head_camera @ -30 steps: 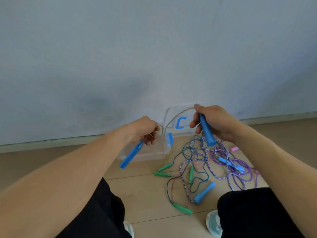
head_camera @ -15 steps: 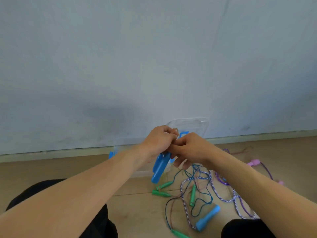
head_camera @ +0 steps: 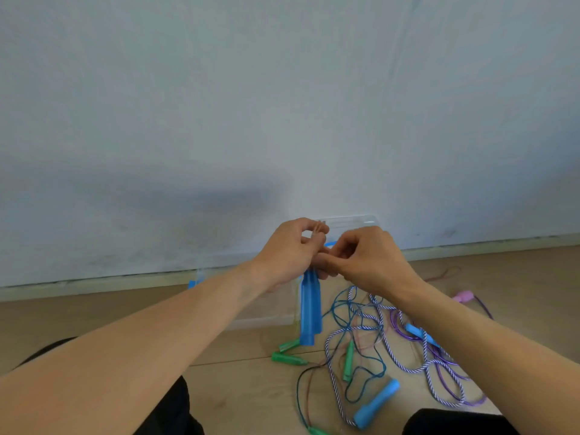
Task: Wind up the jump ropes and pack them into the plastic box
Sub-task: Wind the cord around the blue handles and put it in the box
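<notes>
- Head view: a person seated on a wooden floor (head_camera: pixel 244 387) before a pale wall (head_camera: pixel 282 105) brought both hands together at chest height, just in front of a clear plastic box (head_camera: pixel 266 312) standing against the skirting.
- The left hand (head_camera: pixel 288 252) had its grip clenched round the tops of two blue handles (head_camera: pixel 310 309), held side by side and hanging straight down; its thumb and forefinger also pinched a thin brownish cord (head_camera: pixel 318 229) looped above the fist.
- The right hand (head_camera: pixel 367 255) touched the left, its fingers curled in at the same cord; whether its grip actually grasped the cord could not be told, the fingertips being hidden.
- The clear lid (head_camera: pixel 354 221) stood propped against the wall behind the hands.
- The remaining jump ropes lay loose on the floor to the right of the box: a white-and-blue striped rope (head_camera: pixel 389 362) with a light blue handle (head_camera: pixel 376 405), a dark teal cord (head_camera: pixel 361 368) with green handles (head_camera: pixel 288 359), a purple rope (head_camera: pixel 439 362), all tangled together.
- A pink handle (head_camera: pixel 464 296) lay apart, near the right forearm.
</notes>
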The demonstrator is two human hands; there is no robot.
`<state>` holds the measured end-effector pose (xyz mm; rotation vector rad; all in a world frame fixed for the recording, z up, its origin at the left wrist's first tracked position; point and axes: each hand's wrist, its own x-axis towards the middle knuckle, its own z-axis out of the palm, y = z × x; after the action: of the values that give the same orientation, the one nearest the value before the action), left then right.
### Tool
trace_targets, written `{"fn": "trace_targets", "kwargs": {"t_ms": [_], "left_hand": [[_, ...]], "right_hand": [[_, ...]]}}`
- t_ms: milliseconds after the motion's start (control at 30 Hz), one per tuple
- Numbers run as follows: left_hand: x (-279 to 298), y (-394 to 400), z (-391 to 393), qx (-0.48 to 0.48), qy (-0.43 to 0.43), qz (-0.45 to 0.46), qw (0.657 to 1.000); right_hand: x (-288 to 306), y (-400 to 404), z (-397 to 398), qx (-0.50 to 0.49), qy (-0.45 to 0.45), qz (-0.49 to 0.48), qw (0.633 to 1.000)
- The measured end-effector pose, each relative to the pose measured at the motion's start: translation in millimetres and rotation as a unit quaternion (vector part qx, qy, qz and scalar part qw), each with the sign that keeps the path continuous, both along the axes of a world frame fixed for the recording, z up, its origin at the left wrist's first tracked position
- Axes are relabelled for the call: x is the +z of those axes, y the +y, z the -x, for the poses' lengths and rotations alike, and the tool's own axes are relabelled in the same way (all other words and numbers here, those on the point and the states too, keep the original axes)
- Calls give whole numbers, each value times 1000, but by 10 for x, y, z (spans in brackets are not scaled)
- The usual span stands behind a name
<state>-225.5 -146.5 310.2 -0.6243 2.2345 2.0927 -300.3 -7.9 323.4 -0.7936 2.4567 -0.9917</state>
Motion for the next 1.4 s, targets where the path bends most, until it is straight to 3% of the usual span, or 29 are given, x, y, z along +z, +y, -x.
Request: {"fn": "trace_targets", "kwargs": {"t_ms": [100,200,267,333,400,533,600,667,733,800,867,933,967,1000,1067,1100,1133,1233,1300,1400], "left_hand": [[80,-12,26,-51,-13,-8,999],[141,-34,41,-113,-29,-21,993],[191,-70,28,-160,-31,-39,986],[259,-151,24,-153,-9,-88,984],[301,-279,47,-59,42,-134,988],[258,-552,103,241,127,-148,951],[205,-627,106,323,128,-137,928],[164,-635,111,354,119,-125,919],[142,-586,129,345,88,-110,928],[126,-505,129,280,12,-104,954],[105,-413,99,178,-72,-95,977],[89,-335,67,96,-119,-67,986],[90,-306,57,60,-137,-52,987],[95,-284,47,25,-156,-36,987],[95,-260,32,-30,-190,0,981],[89,-254,23,-44,-201,22,978],[79,-243,19,-43,-199,48,978],[30,-216,41,51,-116,103,987],[16,-240,73,108,-70,89,988],[25,-267,81,72,-75,69,992]], "right_hand": [[-11,6,45,6,35,78,996],[21,0,134,58,-129,99,985],[29,20,192,113,-163,19,980],[-35,83,240,152,-124,-124,973],[-133,190,345,152,-71,-232,958],[-209,432,710,39,-4,-287,957],[-236,554,912,-29,29,-324,945],[-210,643,1017,-89,-9,-338,937],[-166,704,1101,-182,-110,-242,947],[-95,725,1177,-298,-180,-31,937],[-24,736,1255,-388,-137,132,902],[46,751,1267,-409,19,73,909],[66,779,1268,-385,41,15,922],[71,804,1253,-347,10,-50,937],[71,829,1152,-249,-156,-196,936],[67,844,1109,-214,-172,-254,927],[40,855,1110,-203,-133,-287,927],[-13,929,1173,-247,71,-246,934],[5,937,1166,-245,68,-211,944],[-19,893,1121,-202,31,-231,951]]}}
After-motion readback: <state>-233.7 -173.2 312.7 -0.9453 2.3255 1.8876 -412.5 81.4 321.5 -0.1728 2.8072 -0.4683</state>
